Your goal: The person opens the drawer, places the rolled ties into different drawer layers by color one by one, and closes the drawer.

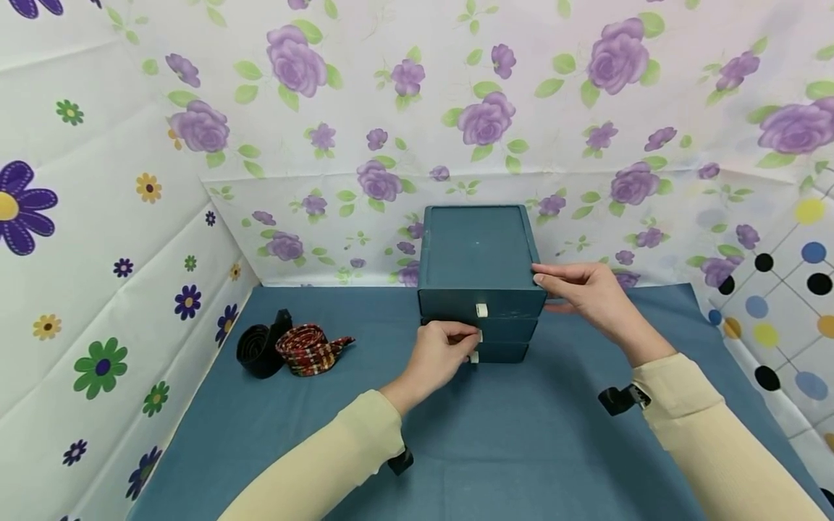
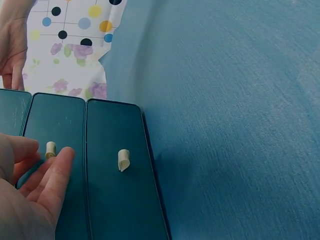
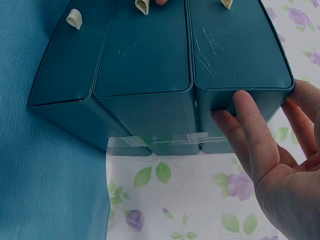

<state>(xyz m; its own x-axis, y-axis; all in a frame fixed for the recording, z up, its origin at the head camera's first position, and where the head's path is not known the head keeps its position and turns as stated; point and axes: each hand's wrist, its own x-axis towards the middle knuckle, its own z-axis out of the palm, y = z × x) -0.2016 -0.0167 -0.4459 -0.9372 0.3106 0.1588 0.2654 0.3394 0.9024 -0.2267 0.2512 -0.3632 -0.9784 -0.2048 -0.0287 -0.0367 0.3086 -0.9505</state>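
A dark teal three-drawer box (image 1: 478, 246) stands on the table, each drawer front bearing a pale pull tab. All three drawers are in. My left hand (image 1: 443, 354) is at the middle drawer's tab (image 2: 50, 149); in the left wrist view its fingertips lie just beside that tab, with a gap between thumb and fingers. The lowest tab (image 2: 123, 160) is just past that hand. At the box's upper right edge my right hand (image 1: 589, 293) touches the top with some fingers, while others (image 3: 250, 125) rest against the side wall of the top drawer section.
To the left on the blue tablecloth (image 1: 326, 405) lie a rolled black strip (image 1: 259, 351), possibly a necktie, and a coiled plaid one (image 1: 309, 351). A flower-print sheet (image 1: 365, 145) hangs behind the box. Clear tape (image 3: 170, 139) crosses the box's side.
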